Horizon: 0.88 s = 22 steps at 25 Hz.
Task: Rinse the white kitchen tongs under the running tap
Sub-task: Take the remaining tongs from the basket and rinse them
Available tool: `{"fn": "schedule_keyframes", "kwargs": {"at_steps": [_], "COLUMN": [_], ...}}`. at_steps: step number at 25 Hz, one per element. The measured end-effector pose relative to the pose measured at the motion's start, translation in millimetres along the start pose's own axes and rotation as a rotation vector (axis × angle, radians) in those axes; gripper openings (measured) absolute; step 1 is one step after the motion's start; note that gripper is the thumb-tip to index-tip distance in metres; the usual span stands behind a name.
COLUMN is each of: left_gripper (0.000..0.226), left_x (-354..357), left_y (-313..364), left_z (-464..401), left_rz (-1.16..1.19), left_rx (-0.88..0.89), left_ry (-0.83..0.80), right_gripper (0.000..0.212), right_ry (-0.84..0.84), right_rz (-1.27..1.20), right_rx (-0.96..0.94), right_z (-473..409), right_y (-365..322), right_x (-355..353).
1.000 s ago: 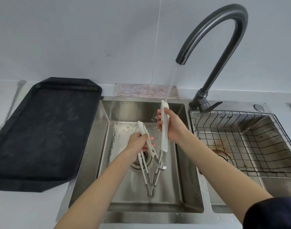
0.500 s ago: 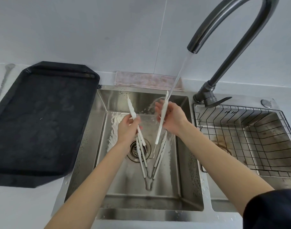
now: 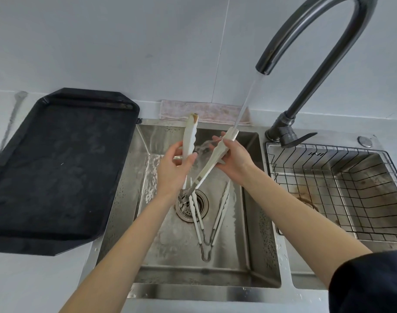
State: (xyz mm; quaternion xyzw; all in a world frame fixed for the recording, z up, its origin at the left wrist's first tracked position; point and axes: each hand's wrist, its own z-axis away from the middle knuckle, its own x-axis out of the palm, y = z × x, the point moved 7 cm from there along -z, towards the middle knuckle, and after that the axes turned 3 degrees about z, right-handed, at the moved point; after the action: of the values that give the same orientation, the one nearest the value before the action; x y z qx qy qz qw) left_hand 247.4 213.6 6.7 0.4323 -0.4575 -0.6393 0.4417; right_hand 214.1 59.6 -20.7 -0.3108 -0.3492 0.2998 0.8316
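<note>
White tongs [image 3: 212,158] getting rinsed mid-frame: left hand [image 3: 174,171] gripping one arm, right hand [image 3: 234,160] the other under stream [image 3: 245,105]. Pref. rotating arms so water's reaching stained tip.

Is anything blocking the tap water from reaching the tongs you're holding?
Nothing visible blocks it. The stream from the dark curved metal faucet falls freely onto the arm tip of the white kitchen tongs held by the right hand; the left hand holds the other arm aside.
</note>
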Motion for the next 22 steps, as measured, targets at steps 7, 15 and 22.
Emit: {"fn": "schedule_keyframes", "kwargs": {"at_steps": [7, 15, 22], "left_gripper": [0.039, 0.029, 0.031], "left_x": [5, 58, 98], "left_y": [-13, -31, -26], "left_z": [2, -3, 8], "left_rz": [0.018, 0.143, 0.203], "left_rx": [-0.057, -0.328, -0.434], "left_ry": [-0.019, -0.253, -0.445], "right_gripper": [0.015, 0.011, 0.019], "right_ry": [-0.005, 0.019, 0.171], "right_rz": [0.174, 0.392, 0.466], "right_rx": [-0.099, -0.290, -0.315], "right_z": [6, 35, 48], "right_y": [-16, -32, -57], "right_x": [2, -5, -30]}}
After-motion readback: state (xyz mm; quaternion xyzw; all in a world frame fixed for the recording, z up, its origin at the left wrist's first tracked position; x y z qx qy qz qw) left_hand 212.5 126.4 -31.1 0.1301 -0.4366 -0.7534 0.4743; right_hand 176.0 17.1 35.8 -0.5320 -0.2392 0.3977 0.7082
